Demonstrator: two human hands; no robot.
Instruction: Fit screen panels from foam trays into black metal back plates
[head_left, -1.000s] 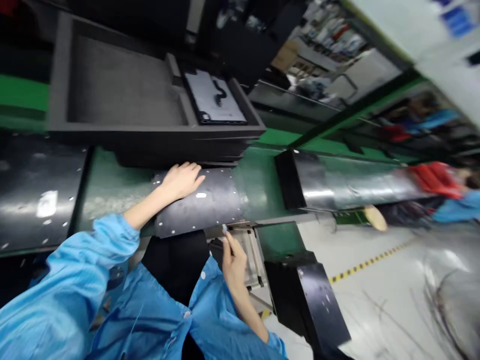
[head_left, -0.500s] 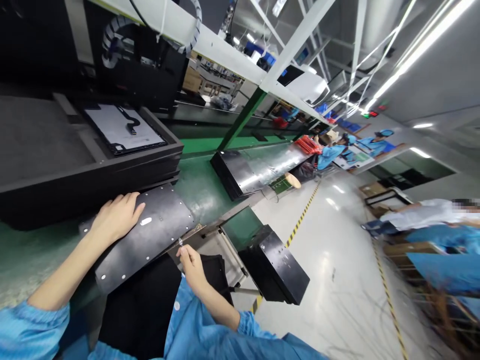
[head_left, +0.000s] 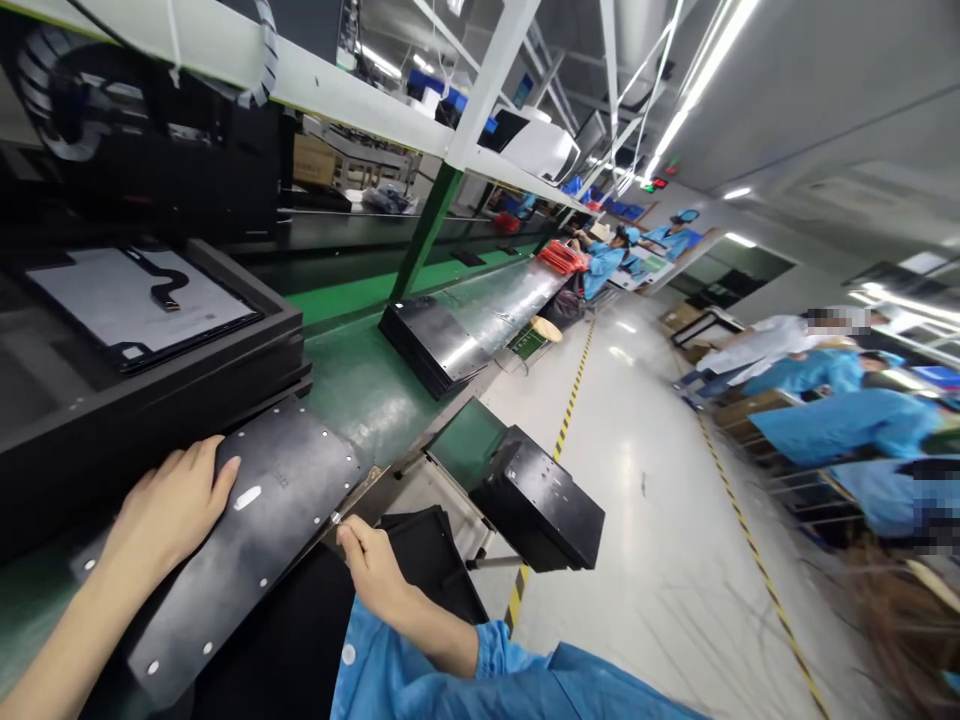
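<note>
A dark, flat panel with several small round holes and one oblong slot lies aslant near the green bench's front edge. My left hand rests palm down on its left part, fingers flat and thumb apart. At the panel's near right edge, my right hand is closed in a pinch, fingertips turned towards that edge. A tiny shiny piece shows at those fingertips, too small to name.
A black tray holding a grey sheet with a dark flex cable stands at left. More dark panels lie stacked farther along the green bench. Another panel stack sits to the right. Several people in blue work beyond.
The view has swung right, so bench and panel sit farther left. Left hand stays on the panel; right hand stays pinched, now close against the panel's edge.
</note>
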